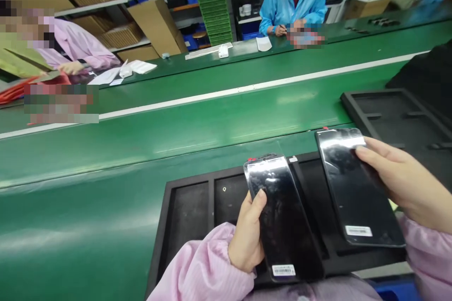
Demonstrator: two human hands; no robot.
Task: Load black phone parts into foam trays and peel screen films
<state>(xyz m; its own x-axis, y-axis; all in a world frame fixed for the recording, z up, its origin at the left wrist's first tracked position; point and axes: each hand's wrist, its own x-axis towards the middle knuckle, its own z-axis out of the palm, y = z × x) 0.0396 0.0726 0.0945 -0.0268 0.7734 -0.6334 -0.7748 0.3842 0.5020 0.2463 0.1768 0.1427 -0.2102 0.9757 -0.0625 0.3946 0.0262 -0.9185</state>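
My left hand (249,230) is closed on the left edge of a black phone screen (287,225), its thumb lying on the glossy face. That screen has a white barcode label near its lower end and a red tab at the top. A second black phone screen (356,188), also with a white label, is gripped at its right edge by my right hand (399,174), thumb in front. Both screens are held tilted above a black foam tray (211,207) with recessed compartments. My fingers behind the screens are mostly hidden.
Another black tray (370,103) lies at the right beside dark cloth. A green work surface (106,225) runs across, with a white strip (219,94) along it. Beyond it sit a person in blue (293,4) and one in pink (81,42), near papers and stacked green trays (212,7).
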